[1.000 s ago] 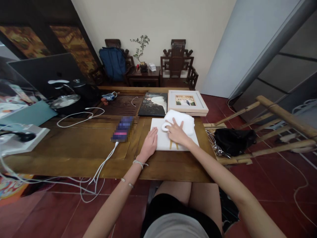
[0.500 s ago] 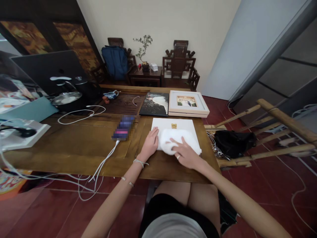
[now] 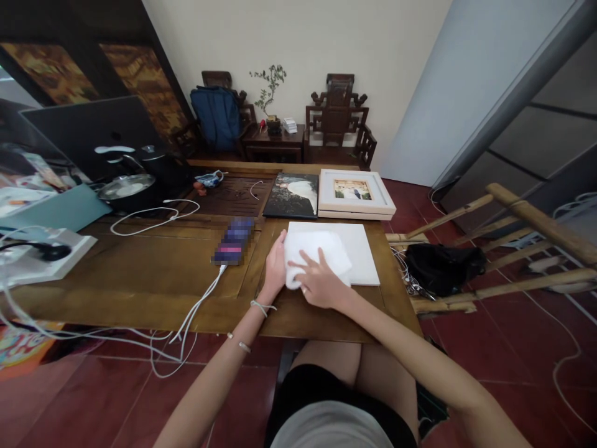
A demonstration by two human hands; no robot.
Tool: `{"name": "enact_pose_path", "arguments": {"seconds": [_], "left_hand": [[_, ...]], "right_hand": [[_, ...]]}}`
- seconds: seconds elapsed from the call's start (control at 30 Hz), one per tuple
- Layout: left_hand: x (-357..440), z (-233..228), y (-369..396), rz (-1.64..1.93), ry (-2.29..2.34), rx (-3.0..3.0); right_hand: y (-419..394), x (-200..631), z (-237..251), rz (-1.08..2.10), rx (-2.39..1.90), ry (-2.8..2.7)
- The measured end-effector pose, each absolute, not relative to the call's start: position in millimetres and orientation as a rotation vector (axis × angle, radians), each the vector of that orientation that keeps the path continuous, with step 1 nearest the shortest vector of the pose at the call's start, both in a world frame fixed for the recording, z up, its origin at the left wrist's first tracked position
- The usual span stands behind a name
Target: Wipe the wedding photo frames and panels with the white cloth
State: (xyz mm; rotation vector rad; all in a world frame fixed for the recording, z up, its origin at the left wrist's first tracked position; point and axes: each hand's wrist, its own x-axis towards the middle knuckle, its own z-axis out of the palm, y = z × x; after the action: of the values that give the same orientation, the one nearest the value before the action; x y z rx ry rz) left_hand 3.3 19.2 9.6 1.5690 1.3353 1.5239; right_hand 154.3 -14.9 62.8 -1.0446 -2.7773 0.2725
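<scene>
A folded, fluffy white cloth (image 3: 331, 246) lies over the left part of a flat white board (image 3: 362, 255) on the table. My right hand (image 3: 319, 280) presses on the cloth from above with its fingers spread, the fingertips sinking in and the thumb side curled at the cloth's near edge. Along the board's left edge stands my left hand (image 3: 276, 264), fingers straight and turned on its side, against the cloth's left end. Under the cloth and right hand, the board's near left corner is hidden.
Behind the board lie a dark photo panel (image 3: 293, 196) and a pale framed picture (image 3: 357, 194). A phone (image 3: 234, 241) with a white cable is to the left. Farther left are a power strip (image 3: 56, 252), a lidded pot (image 3: 127, 186) and a laptop (image 3: 93, 127). A bamboo rack (image 3: 527, 286) stands right.
My right hand has slid left with the cloth across the board, covering the small gold mark seen before. My left hand has shifted slightly left and turned onto its edge.
</scene>
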Motion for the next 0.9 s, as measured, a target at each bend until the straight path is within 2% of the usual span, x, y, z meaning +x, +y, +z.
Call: {"name": "enact_pose_path", "arguments": {"seconds": [0.2,0.4,0.5,0.7,0.9], "left_hand": [[10,-2,20,1.225,1.429,1.932],[10,-11,19,1.155,1.478,2.114],[11,-13,16,1.227,1.615,2.086],[8,-6,21,1.327,1.575,1.737],[0,27,19,1.38,1.163,1.101]], "right_hand": [[-44,220,77,0.452,-1.235,-2.619],[-3,273,48,0.198,-1.61,-2.242],[-3,278,39,0.159,-1.623,-2.201],[-39,275,40,0.274,-1.447,-2.373],[-46,284,41,0.316,-1.377,-2.332]]}}
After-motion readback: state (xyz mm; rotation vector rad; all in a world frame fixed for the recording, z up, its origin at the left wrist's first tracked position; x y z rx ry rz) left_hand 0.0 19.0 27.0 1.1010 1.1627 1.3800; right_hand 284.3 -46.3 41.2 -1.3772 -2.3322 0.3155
